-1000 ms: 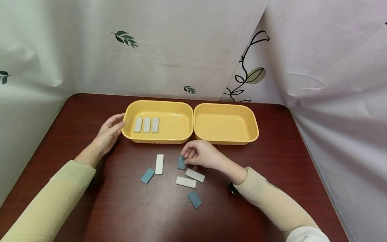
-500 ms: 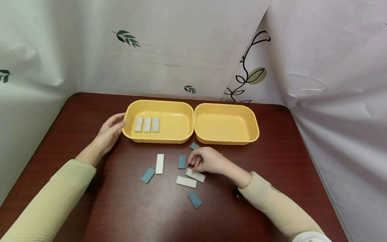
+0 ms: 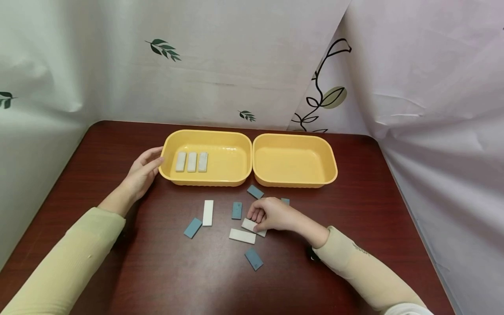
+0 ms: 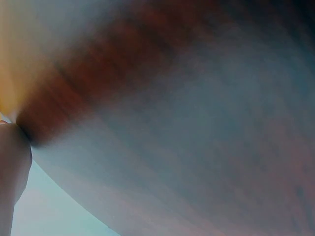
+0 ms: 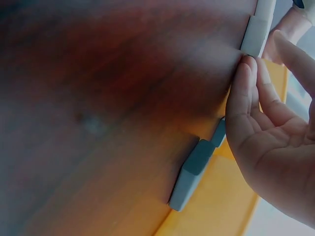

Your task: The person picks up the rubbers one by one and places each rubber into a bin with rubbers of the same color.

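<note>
My left hand (image 3: 142,173) rests on the left end of the left yellow tub (image 3: 204,179), thumb at the rim. My right hand (image 3: 273,213) is over a flat white block (image 3: 248,224); in the head view the fingertips are at its far edge and the thumb overlaps its near side. The right wrist view has the fingertips right at the end of a white block (image 5: 255,37), with the thumb spread apart. Another white block (image 3: 242,236) lies just in front. Blue-grey blocks (image 3: 237,210) (image 3: 255,191) lie nearby, one (image 3: 285,201) partly hidden behind the right hand.
Three pale blocks (image 3: 191,162) stand side by side in the left tub. A second yellow tub (image 3: 295,181) adjoins it on the right. Farther left lie a white block (image 3: 208,213) and a blue-grey one (image 3: 193,228); another blue-grey block (image 3: 253,259) is nearer the front.
My right hand has moved from a blue-grey block toward me and to the right, onto the white block. Two blue-grey blocks behind it have come into view. My left hand stays put.
</note>
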The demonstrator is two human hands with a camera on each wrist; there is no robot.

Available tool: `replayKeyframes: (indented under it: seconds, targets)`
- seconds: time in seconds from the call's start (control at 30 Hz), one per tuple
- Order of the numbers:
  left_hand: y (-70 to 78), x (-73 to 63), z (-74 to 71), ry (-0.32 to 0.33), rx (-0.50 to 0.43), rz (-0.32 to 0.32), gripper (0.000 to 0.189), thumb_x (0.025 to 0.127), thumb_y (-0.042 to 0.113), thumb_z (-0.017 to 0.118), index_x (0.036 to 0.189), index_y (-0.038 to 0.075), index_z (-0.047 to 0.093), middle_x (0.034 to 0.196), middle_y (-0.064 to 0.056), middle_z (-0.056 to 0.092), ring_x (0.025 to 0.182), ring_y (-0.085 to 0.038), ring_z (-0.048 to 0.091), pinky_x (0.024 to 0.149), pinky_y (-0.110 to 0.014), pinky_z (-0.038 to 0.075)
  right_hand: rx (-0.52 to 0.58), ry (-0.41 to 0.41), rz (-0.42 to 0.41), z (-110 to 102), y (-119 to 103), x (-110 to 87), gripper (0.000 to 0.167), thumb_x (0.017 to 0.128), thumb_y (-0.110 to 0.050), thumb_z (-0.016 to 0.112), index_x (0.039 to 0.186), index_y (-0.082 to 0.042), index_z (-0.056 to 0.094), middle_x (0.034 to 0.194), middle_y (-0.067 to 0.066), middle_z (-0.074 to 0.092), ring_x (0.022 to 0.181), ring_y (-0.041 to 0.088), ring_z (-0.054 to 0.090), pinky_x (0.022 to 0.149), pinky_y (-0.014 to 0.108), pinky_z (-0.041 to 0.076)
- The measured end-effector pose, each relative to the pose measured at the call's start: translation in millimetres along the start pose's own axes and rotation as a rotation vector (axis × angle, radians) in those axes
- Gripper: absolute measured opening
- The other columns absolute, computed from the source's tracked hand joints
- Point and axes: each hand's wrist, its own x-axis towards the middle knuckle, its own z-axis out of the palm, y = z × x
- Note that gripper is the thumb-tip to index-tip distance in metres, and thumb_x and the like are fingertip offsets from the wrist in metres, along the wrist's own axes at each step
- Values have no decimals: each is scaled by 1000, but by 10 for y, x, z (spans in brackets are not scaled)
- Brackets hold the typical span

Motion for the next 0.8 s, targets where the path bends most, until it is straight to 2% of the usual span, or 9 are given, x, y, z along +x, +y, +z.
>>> replayKeyframes:
  seconds: [0.47,0.8]
  targets:
    - [13,-12,-17,0,24,-23,30,110,5,54,133,22,60,138,8,52,119,1,61,99,-10,50,-74,13,21,23,-52,-9,29,79,-8,96,100,-7,76,86,0,73,76,-1,62,70,14,54]
    - [2,4,-18,1,8,-9,29,109,3,54,130,22,63,134,8,54,117,1,62,97,-10,51,-64,27,50,40,-86,-19,27,78,-5,95,98,-7,77,83,0,74,73,-1,62,68,14,54]
